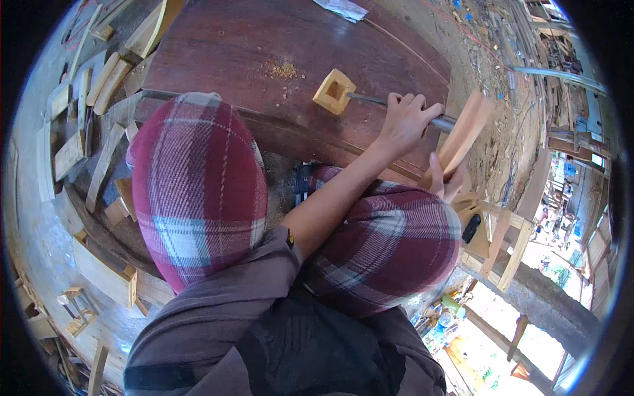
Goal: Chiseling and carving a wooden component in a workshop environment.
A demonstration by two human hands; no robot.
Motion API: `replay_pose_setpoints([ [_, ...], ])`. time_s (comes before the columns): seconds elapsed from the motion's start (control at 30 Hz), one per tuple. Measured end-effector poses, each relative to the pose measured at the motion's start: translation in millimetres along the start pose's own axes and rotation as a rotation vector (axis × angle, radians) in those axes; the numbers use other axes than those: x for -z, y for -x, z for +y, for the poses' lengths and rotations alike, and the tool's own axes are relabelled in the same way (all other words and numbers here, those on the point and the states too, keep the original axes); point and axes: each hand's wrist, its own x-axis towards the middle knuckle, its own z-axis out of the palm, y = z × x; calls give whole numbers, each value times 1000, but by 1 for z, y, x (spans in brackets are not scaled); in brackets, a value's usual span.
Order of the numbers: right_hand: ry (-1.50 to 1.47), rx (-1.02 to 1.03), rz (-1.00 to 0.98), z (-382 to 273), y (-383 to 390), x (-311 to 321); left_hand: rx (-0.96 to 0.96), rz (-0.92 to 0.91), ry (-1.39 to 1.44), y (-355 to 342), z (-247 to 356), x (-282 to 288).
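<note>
Left fingers (pixel 412 103) clamped on one chisel (pixel 371 99), right fingers (pixel 436 173) on one timber (pixel 467 127), one hollowed block (pixel 327 100) nearby

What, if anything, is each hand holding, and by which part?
Left hand: a chisel-like tool, around its middle, between thin shaft and thicker grey end. Right hand: a wooden block, by its nearer end.

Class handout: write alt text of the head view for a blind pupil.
The left hand holds a chisel-like tool, its tip at a hollowed wooden block on a dark board; the right hand holds a wooden piece. Wood offcuts lie at left.
</note>
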Motion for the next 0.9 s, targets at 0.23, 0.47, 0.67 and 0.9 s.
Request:
replay_pose_setpoints([
  [0.23,-255,13,329,23,-9,27,-19,89,63,-9,10,0],
  [0.47,-73,133,168,12,-7,21,-17,28,-7,-5,4,-3],
  [0.67,-118,-102,104,22,-3,8,2,18,39,3,4,0],
  [0.9,-427,-103,460,-23,0,20,-9,98,46,-5,2,11],
])
